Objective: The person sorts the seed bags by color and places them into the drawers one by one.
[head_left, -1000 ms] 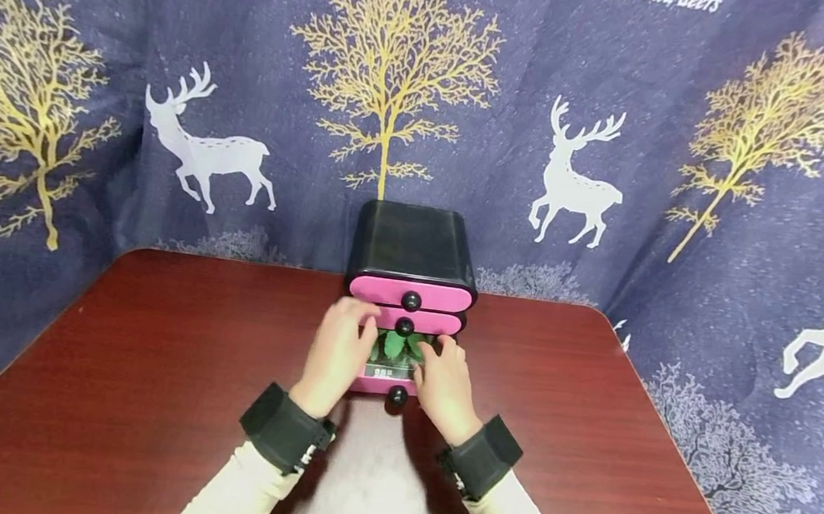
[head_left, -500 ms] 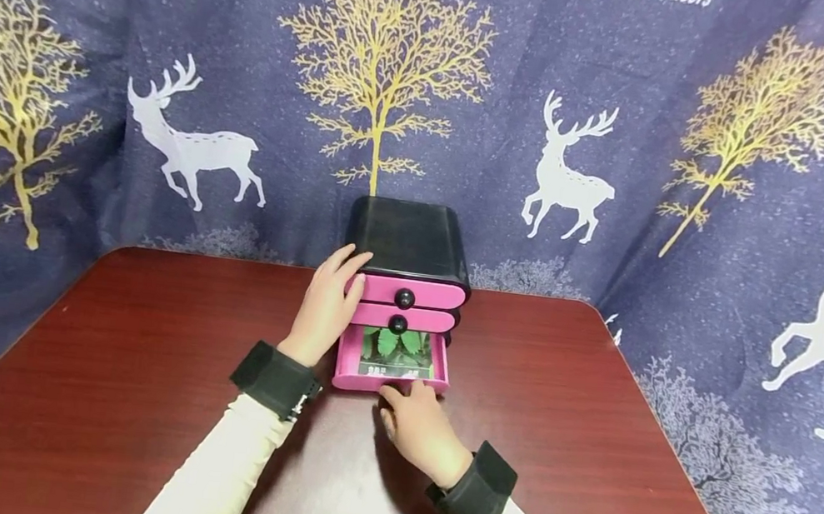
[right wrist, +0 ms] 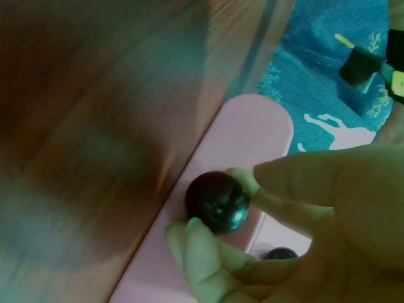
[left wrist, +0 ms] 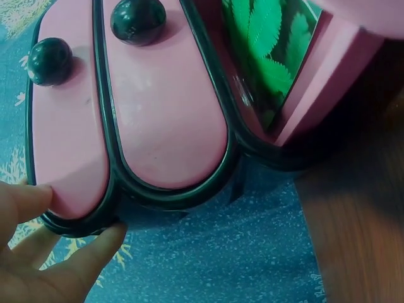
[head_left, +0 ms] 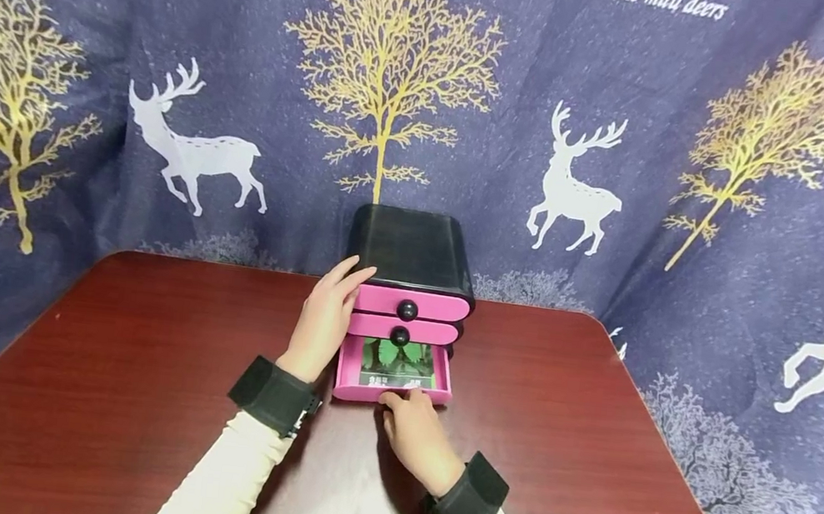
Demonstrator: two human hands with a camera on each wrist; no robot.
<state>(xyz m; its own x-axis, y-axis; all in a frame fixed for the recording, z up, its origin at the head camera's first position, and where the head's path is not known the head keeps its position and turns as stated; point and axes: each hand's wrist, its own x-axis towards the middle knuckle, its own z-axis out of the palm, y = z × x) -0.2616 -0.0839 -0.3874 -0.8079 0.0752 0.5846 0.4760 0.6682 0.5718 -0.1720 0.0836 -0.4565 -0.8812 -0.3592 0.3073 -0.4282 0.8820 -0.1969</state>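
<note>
A small black cabinet [head_left: 413, 245] with pink drawers stands at the back of the table. Its bottom drawer [head_left: 357, 394] is pulled out, and a picture card [head_left: 401, 360] of green leaves lies inside it. My left hand [head_left: 317, 327] rests at the cabinet's upper left corner, fingers extended, with a fingertip on the top drawer's front [left wrist: 66, 145]. At the bottom drawer, my right hand [head_left: 417, 435] pinches the round black knob [right wrist: 218, 202] between thumb and fingers. In the head view that knob is hidden behind the right hand.
The two upper drawers, the top one [head_left: 437, 305] and the middle one [head_left: 437, 333], are pushed in, each with a black knob. Behind the reddish-brown table [head_left: 181, 375] hangs a blue cloth [head_left: 464, 187] printed with deer and trees.
Both hands have left the picture card, which lies in the drawer. My left hand has moved up to the cabinet's corner, and my right hand down to the bottom drawer's knob.
</note>
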